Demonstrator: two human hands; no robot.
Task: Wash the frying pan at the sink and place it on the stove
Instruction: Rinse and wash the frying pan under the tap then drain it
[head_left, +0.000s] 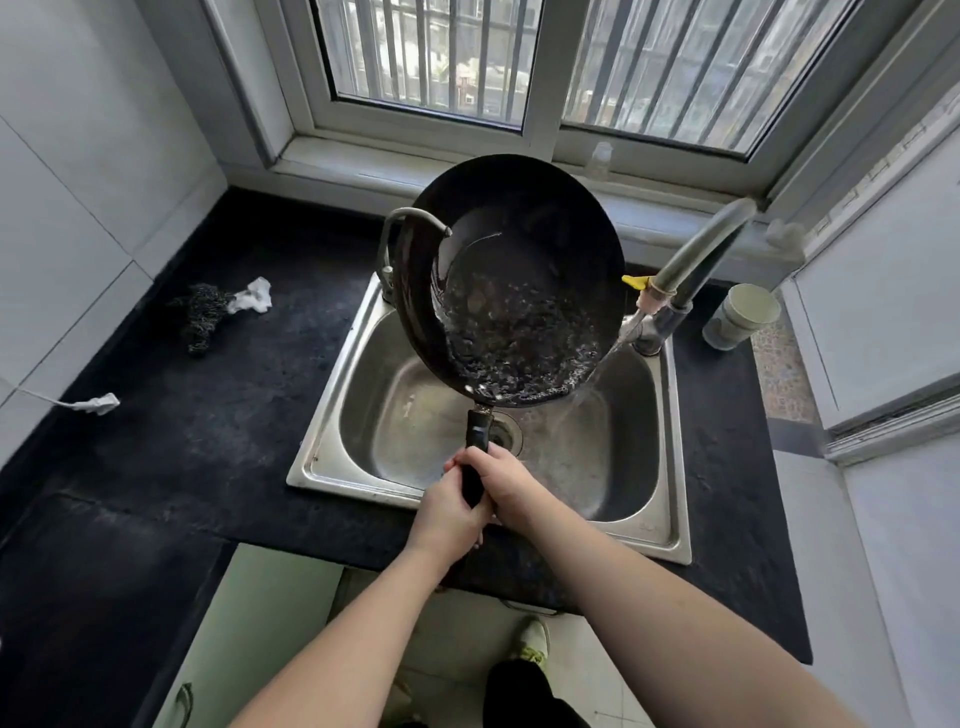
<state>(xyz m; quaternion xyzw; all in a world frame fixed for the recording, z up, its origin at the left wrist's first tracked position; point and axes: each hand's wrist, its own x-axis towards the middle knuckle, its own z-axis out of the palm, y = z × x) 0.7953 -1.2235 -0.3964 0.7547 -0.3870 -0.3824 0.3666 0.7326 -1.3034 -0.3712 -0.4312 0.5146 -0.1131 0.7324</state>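
A black frying pan hangs tilted over the steel sink, its far rim raised towards the window. Bubbling water lies in its lower half, and a stream spills off its right edge into the basin. Both hands grip the pan's black handle above the sink's front edge. My left hand holds the handle's end, and my right hand wraps it just above. A curved tap spout reaches over the pan's left rim. No stove is in view.
A dark steel scourer and a crumpled white cloth lie on the black counter to the left. A grey hose and a tap body stand right of the sink, with a pale cup beyond. A white plug lies far left.
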